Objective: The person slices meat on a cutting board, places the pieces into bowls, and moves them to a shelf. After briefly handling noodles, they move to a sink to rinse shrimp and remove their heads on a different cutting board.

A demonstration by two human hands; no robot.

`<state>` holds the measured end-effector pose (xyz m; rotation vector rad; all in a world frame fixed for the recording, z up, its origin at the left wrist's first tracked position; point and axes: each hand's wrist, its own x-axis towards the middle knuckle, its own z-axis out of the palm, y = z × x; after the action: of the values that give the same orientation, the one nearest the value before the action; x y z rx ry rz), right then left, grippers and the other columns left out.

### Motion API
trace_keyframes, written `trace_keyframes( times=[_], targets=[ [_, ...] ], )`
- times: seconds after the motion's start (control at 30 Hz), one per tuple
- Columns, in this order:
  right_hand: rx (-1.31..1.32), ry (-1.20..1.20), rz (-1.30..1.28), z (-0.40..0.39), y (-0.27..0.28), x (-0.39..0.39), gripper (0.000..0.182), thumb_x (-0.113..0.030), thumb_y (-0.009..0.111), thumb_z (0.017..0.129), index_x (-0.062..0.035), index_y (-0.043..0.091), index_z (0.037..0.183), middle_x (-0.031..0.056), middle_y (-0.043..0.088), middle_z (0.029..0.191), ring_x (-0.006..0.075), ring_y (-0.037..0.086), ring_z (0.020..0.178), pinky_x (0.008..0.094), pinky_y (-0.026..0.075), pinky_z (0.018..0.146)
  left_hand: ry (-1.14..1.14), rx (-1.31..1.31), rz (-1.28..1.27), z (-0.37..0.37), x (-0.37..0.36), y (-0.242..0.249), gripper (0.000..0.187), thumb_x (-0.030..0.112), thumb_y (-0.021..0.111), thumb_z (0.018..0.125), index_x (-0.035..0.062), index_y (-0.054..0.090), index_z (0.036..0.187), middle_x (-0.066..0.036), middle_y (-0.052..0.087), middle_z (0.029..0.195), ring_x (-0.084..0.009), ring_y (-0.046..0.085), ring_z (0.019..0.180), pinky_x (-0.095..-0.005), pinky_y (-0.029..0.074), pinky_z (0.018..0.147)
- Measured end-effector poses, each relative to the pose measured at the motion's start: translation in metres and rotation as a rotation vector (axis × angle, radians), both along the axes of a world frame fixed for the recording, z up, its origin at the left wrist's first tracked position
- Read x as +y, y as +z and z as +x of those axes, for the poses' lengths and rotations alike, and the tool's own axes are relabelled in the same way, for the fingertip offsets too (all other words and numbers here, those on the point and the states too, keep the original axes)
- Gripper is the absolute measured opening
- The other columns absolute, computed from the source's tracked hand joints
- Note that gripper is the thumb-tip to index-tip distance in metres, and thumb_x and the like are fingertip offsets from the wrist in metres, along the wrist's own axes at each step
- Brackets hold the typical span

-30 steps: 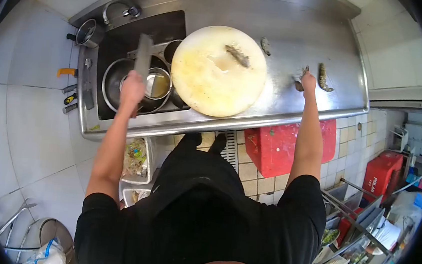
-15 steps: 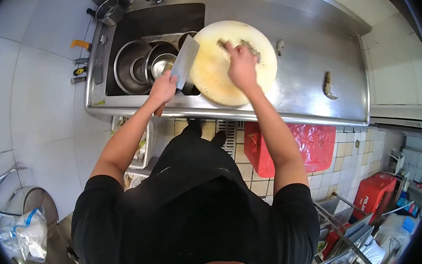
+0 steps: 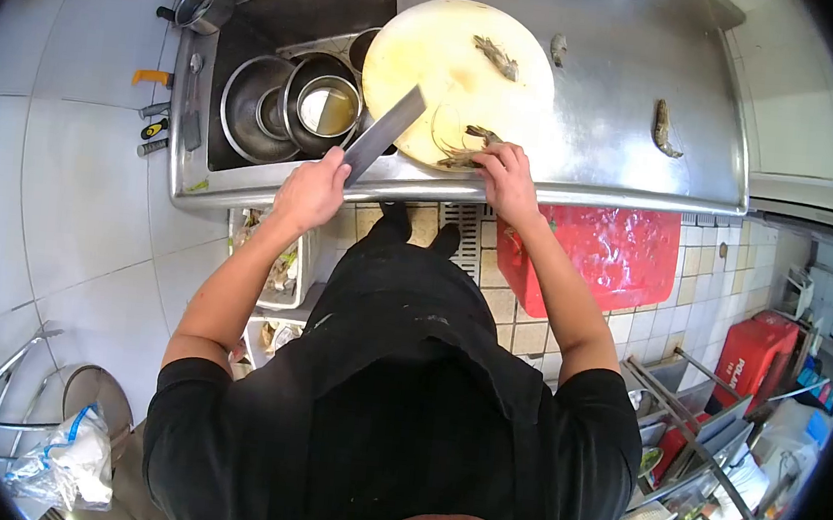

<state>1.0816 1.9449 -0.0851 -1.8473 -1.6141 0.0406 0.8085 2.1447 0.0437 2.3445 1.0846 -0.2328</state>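
My left hand (image 3: 312, 189) is closed round the handle of a cleaver (image 3: 384, 138), whose blade slants up and right across the left edge of a round, yellowish cutting board (image 3: 405, 46). At the board's front edge, the fingers of my right hand (image 3: 510, 181) pinch a shrimp (image 3: 463, 158) with long thin feelers; my fingertips hide part of it. Farther back on the board lies another shrimp (image 3: 497, 57). To the right, on the steel counter, are a small grey shrimp piece (image 3: 558, 50) and a curled shrimp (image 3: 663, 129).
Left of the board, a sink (image 3: 304, 14) holds several metal bowls, one pot (image 3: 329, 106) with liquid in it. Another pot (image 3: 204, 6) stands at the sink's back left corner. Knives with coloured handles (image 3: 153, 129) are along the left edge. A red bin (image 3: 600, 261) is below the counter.
My right hand has come from the board's middle to its front edge, where it pinches a shrimp. The cleaver has turned, its blade now slanting more to the right. The whole view has shifted.
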Motion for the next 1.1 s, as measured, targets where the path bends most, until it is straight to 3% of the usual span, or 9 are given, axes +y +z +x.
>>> trace_keyframes(
  times=[0.13,0.27,0.5,0.7,0.77,0.9,1.0,1.03,1.1],
  targets=[
    [0.038,-0.077,0.062,0.000,-0.011,-0.001,0.024,-0.007,0.076,0.078,-0.0111,0.069,0.101,0.0054,0.066,0.105,0.0294,0.058,0.107,0.0416,0.047,0.091,-0.019,-0.216,0.046,0.015,-0.024,0.011,0.025,0.030,0.050,0.103,0.0057,0.049,0.110,-0.029,0.067,0.084,-0.0535,0.064,0.084,-0.0628,0.047,0.076],
    [0.060,-0.090,0.047,0.003,-0.009,0.001,0.025,-0.010,0.077,0.077,-0.0122,0.070,0.101,0.0039,0.067,0.106,0.0298,0.057,0.107,0.0420,0.047,0.091,-0.207,0.131,-0.041,0.022,-0.026,-0.030,0.026,0.031,0.049,0.103,0.0054,0.051,0.109,-0.032,0.066,0.086,-0.0537,0.064,0.085,-0.0634,0.048,0.077],
    [0.011,-0.131,-0.023,0.013,0.001,-0.010,0.027,-0.012,0.078,0.076,-0.0148,0.071,0.102,0.0011,0.068,0.110,0.0320,0.056,0.109,0.0449,0.046,0.093,0.214,0.043,0.115,0.008,0.055,-0.037,0.027,0.029,0.047,0.104,0.0032,0.055,0.108,-0.031,0.068,0.097,-0.0499,0.066,0.094,-0.0604,0.050,0.084],
    [0.020,-0.207,-0.032,0.027,0.004,-0.024,0.025,-0.012,0.078,0.078,-0.0137,0.070,0.102,0.0036,0.070,0.108,0.0331,0.058,0.110,0.0453,0.046,0.095,-0.147,-0.048,-0.143,0.062,0.018,-0.081,0.033,0.029,0.053,0.101,0.0053,0.060,0.123,-0.026,0.070,0.103,-0.0475,0.066,0.094,-0.0531,0.053,0.083],
    [0.014,-0.261,-0.044,0.033,0.008,-0.021,0.023,-0.016,0.079,0.079,-0.0120,0.070,0.100,0.0061,0.070,0.105,0.0327,0.061,0.103,0.0438,0.047,0.093,0.111,0.040,-0.226,0.049,0.058,-0.054,0.033,0.028,0.052,0.100,0.0043,0.061,0.122,-0.027,0.070,0.106,-0.0478,0.066,0.100,-0.0539,0.052,0.088],
    [0.018,-0.342,0.003,0.015,-0.008,0.013,0.023,-0.024,0.079,0.081,-0.0113,0.071,0.099,0.0065,0.070,0.102,0.0323,0.061,0.094,0.0430,0.048,0.085,0.332,-0.042,0.298,-0.013,0.158,-0.076,0.032,0.027,0.048,0.102,0.0016,0.059,0.118,-0.030,0.069,0.103,-0.0504,0.065,0.100,-0.0585,0.051,0.087],
    [0.077,-0.389,-0.091,-0.011,-0.002,0.041,0.023,-0.027,0.077,0.083,-0.0124,0.074,0.100,0.0051,0.072,0.098,0.0310,0.059,0.095,0.0430,0.045,0.086,0.299,-0.223,0.288,0.000,0.095,-0.063,0.031,0.032,0.046,0.104,0.0035,0.056,0.112,-0.031,0.068,0.095,-0.0536,0.065,0.093,-0.0599,0.051,0.083],
    [0.087,-0.417,-0.094,-0.016,-0.001,0.050,0.025,-0.028,0.077,0.083,-0.0127,0.075,0.102,0.0044,0.072,0.096,0.0303,0.058,0.096,0.0430,0.043,0.087,0.321,-0.049,0.102,0.014,0.064,-0.039,0.028,0.028,0.050,0.104,0.0034,0.058,0.113,-0.031,0.066,0.110,-0.0505,0.064,0.101,-0.0552,0.051,0.085],
    [0.131,-0.458,-0.139,-0.015,0.000,0.063,0.028,-0.030,0.076,0.083,-0.0133,0.076,0.105,0.0031,0.073,0.092,0.0289,0.057,0.097,0.0429,0.041,0.089,0.115,-0.125,-0.050,0.009,0.039,-0.076,0.028,0.027,0.052,0.103,0.0021,0.057,0.115,-0.030,0.067,0.101,-0.0511,0.063,0.099,-0.0556,0.049,0.087]
  ],
)
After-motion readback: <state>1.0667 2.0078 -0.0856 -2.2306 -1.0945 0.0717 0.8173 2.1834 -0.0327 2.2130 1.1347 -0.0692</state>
